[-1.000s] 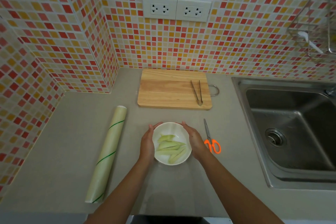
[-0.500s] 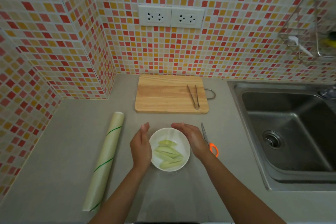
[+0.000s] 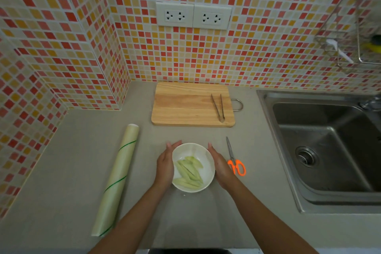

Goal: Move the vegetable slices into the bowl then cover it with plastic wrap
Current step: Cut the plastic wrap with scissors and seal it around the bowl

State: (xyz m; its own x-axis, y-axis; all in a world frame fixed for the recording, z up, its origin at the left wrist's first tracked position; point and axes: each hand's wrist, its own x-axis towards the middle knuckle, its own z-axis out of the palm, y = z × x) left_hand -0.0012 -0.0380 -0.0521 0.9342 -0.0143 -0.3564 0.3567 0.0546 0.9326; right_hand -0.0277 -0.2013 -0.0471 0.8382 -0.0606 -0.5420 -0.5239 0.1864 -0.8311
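From my head view, my left hand point(image 3: 165, 168) lies flat against the left side of the bowl point(image 3: 207, 155), fingers straight, and my right hand point(image 3: 220, 166) does the same on the right side, fingers straight along the rim; neither curls round it. The bowl stands on the worktop point(image 3: 72, 171), near its front edge, and the slices point(image 3: 188, 172) lie heaped in it, toward the near side. Whether film covers the bowl I cannot tell. The wrap roll point(image 3: 117, 179) lies to the left, slanting from the front edge up toward the tiled corner, well apart from my left hand, with bare worktop between them. The scissors point(image 3: 235, 161) lie just beside my right hand, blades pointing away from me, orange handles near my wrist. Behind the bowl there is a strip of bare worktop, then the board point(image 3: 185, 105), set against the back wall, with the tongs point(image 3: 218, 107) lying on its right part. To the right, past the scissors, the sink point(image 3: 266, 113) rim cuts the worktop off. Two sockets point(image 3: 193, 15) sit on the wall above the board, and a wire rack point(image 3: 350, 33) hangs over the sink.
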